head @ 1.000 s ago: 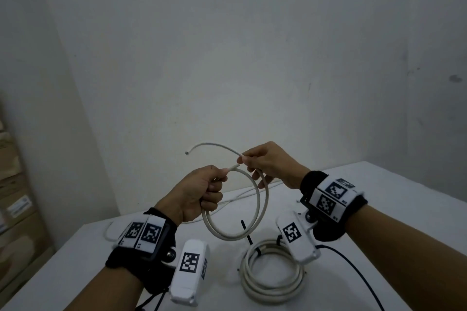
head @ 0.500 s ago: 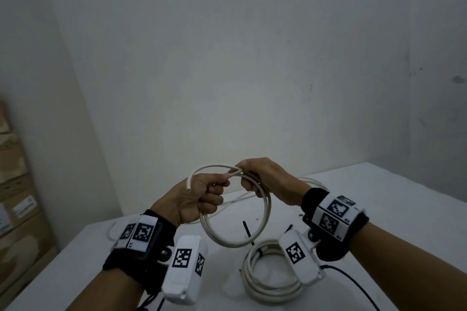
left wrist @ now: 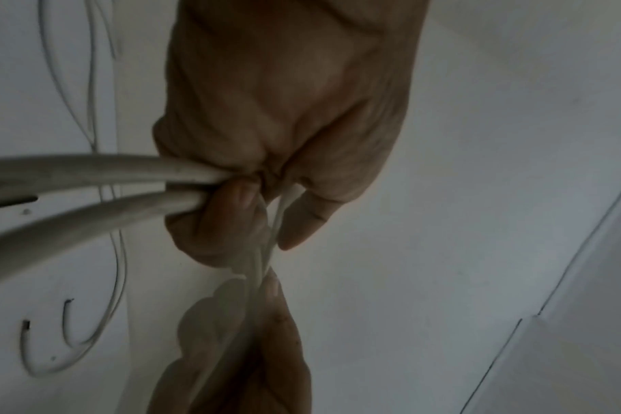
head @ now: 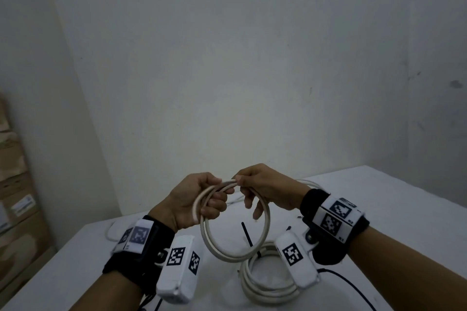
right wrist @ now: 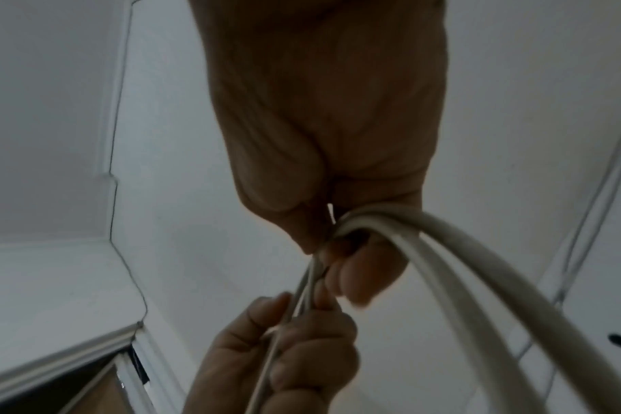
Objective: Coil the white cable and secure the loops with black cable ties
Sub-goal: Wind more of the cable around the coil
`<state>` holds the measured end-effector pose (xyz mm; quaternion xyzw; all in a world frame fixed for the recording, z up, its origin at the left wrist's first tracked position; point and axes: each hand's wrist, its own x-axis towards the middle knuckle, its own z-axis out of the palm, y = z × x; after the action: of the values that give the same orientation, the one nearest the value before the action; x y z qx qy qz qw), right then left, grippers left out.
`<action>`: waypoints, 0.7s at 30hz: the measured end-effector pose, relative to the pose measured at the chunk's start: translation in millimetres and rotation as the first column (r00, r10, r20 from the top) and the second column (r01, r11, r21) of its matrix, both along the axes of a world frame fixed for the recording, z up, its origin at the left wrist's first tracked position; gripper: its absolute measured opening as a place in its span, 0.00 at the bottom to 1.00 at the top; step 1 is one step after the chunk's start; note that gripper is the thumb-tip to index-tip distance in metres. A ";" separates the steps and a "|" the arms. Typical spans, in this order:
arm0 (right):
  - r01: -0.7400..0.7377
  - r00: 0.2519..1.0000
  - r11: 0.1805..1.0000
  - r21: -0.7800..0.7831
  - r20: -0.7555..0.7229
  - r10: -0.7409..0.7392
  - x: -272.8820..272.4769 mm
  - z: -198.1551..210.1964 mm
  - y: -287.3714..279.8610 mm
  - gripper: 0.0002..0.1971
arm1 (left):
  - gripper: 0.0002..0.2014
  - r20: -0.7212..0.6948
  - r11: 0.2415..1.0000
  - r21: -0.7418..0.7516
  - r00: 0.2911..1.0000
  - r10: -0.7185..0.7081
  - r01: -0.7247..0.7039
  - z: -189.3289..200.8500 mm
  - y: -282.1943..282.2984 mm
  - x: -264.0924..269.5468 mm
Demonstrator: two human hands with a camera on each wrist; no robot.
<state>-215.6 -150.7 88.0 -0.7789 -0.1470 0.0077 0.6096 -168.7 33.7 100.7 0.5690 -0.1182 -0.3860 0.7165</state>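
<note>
A white cable [head: 235,255] hangs as a small two-turn coil in the air above the table. My left hand [head: 202,199] grips the coil's top left with curled fingers; its wrist view shows two strands [left wrist: 89,182] entering the fist. My right hand [head: 250,184] pinches the coil's top just beside it, thumb and forefinger on the strands [right wrist: 444,252]. The two hands nearly touch. Below them a second white coil [head: 267,285] lies on the table with a black cable tie [head: 249,235] sticking up from it.
The white table [head: 379,209] stands in a corner of pale walls. More loose white cable [head: 111,232] trails across its far side. A black cord [head: 353,285] runs from my right wrist. Cardboard boxes [head: 15,184] stand stacked at the left.
The cable's free end, which stuck out up and left, has been wound down into the coil. My hands have drawn together at the coil's top.
</note>
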 end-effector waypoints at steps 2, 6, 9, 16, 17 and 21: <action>0.032 0.999 0.999 0.027 -0.028 -0.032 0.0 1.1 -0.4 0.10 | 0.11 0.079 0.998 0.053 0.996 0.032 -0.036 -0.8 -2.6 -3.9; 0.092 0.996 0.988 0.124 -0.001 -0.093 4.1 -2.3 -2.6 0.09 | 0.12 0.204 0.989 0.108 0.976 0.079 -0.102 -1.6 -2.9 -8.7; 0.125 0.990 0.969 0.215 0.033 -0.135 7.5 -7.6 -5.1 0.09 | 0.12 0.361 0.971 0.170 0.927 0.099 -0.170 -4.5 -2.1 -12.1; 0.170 0.970 0.882 0.439 0.086 -0.229 11.5 -24.0 -3.4 0.10 | 0.19 0.197 0.984 -0.113 0.968 0.158 -0.138 -12.9 -2.2 -9.0; 0.165 0.969 0.879 0.448 0.094 -0.230 10.9 -26.2 -3.6 0.10 | 0.18 0.164 0.982 -0.140 0.975 0.150 -0.127 -12.4 -1.5 -8.5; 0.114 0.979 0.903 0.414 0.111 -0.174 7.8 -29.8 -8.5 0.10 | 0.15 0.101 0.981 -0.149 0.985 0.139 -0.123 -13.8 0.3 -7.1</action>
<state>-207.8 -159.2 58.2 -0.6429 -0.1314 -0.1245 0.7442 -175.8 34.0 86.9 0.5435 -0.1474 -0.2962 0.7715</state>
